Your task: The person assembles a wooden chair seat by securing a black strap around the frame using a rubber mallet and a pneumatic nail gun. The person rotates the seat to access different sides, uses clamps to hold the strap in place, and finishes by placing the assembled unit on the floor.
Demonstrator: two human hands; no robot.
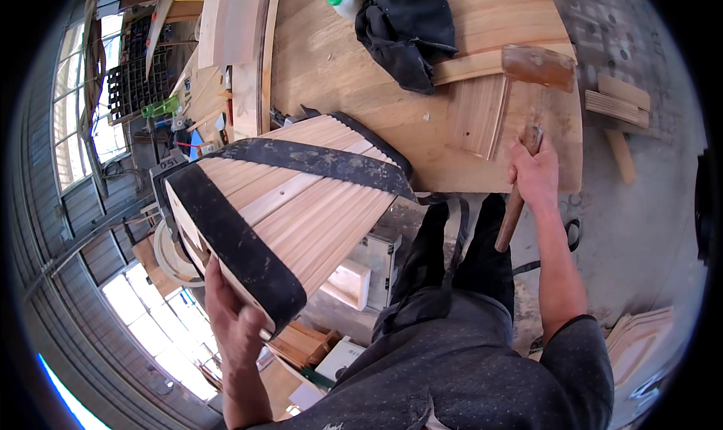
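Observation:
My right hand [534, 175] is closed around the handle of a wooden mallet [538, 67]. The mallet's head is raised over the right side of the workbench. At the left, a tapering wooden piece made of narrow slats [320, 218] is tilted against the bench edge. One wide black strap [239, 238] wraps its near end and another black strap [316, 161] crosses its upper part. My left hand [235, 313] grips the near lower end of this slatted piece, with the fingers along its edge and partly hidden. A loose strap tail [459, 238] hangs beside my legs.
On the wooden workbench [339, 61] lie a black cloth [403, 27], a green-tipped glue bottle [343, 3] and flat boards [476, 117]. A stool-like wooden stack [617, 102] stands at the right. Tools and clamps [162, 108] crowd the left; boxes [305, 343] sit below.

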